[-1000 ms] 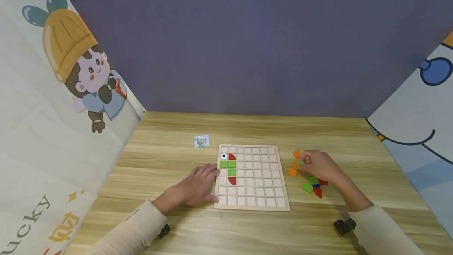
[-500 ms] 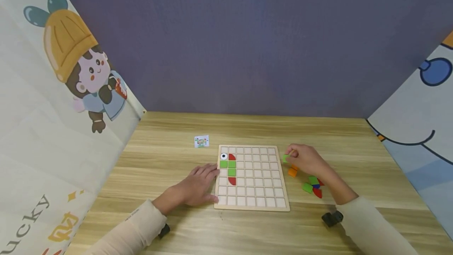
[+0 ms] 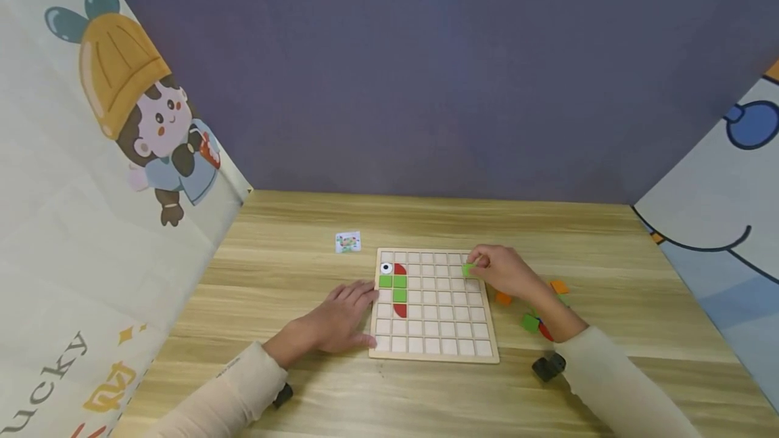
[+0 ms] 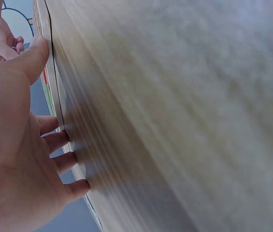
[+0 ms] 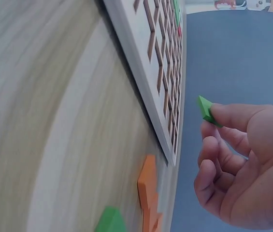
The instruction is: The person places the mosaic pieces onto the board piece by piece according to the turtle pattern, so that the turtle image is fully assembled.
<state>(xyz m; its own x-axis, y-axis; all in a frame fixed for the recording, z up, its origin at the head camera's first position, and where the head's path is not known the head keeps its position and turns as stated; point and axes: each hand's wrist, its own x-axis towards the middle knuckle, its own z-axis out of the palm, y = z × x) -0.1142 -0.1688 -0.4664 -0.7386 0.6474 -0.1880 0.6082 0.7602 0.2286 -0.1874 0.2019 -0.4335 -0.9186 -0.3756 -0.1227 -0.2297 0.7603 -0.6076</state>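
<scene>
A wooden grid board (image 3: 434, 359) lies on the table, with several tiles in its left columns: a white eye tile (image 3: 386, 268), green squares (image 3: 399, 295) and red rounded pieces (image 3: 399, 311). Extended fingers of my left hand (image 3: 343, 318) touch the board's left edge, thumb spread toward the lower corner. Over the board's upper right part, my right hand (image 3: 505, 269) pinches a green tile (image 3: 468, 270) between thumb and fingertips. In the right wrist view that green tile (image 5: 206, 109) is tilted and held up off the board, with the other fingers curled beneath.
Loose orange tiles (image 3: 503, 298), a green tile (image 3: 531, 323) and a red piece (image 3: 546, 332) lie right of the board, partly hidden by my right forearm. A small printed card (image 3: 347, 242) lies behind the board's left corner. Walls stand around the table.
My right hand has picked the green tile from the loose pieces and carried it left over the board. An orange tile beside the wrist has come into view. My left hand stays put.
</scene>
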